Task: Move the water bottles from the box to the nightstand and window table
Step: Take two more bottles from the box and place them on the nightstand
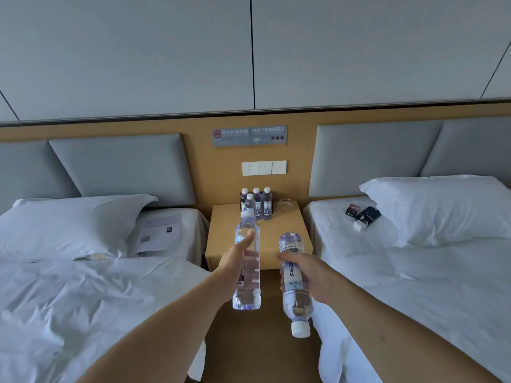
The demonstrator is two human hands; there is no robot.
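Observation:
A wooden nightstand (276, 225) stands between two beds, with several clear water bottles (257, 201) grouped upright at its back. My left hand (233, 265) grips a clear water bottle (247, 283) held upright, cap up, in front of the nightstand. My right hand (309, 275) grips a second water bottle (295, 299) tilted upside down, its white cap pointing toward me. Both held bottles hang in the air above the floor gap, short of the nightstand's front edge. The box is out of view.
White beds flank the gap: the left bed (69, 299) with a paper sheet (159, 234), the right bed (428, 286) with small dark items (363, 214) by the pillow. A glass ashtray (286, 204) sits at the nightstand's back right. Wall sockets (264, 168) are above.

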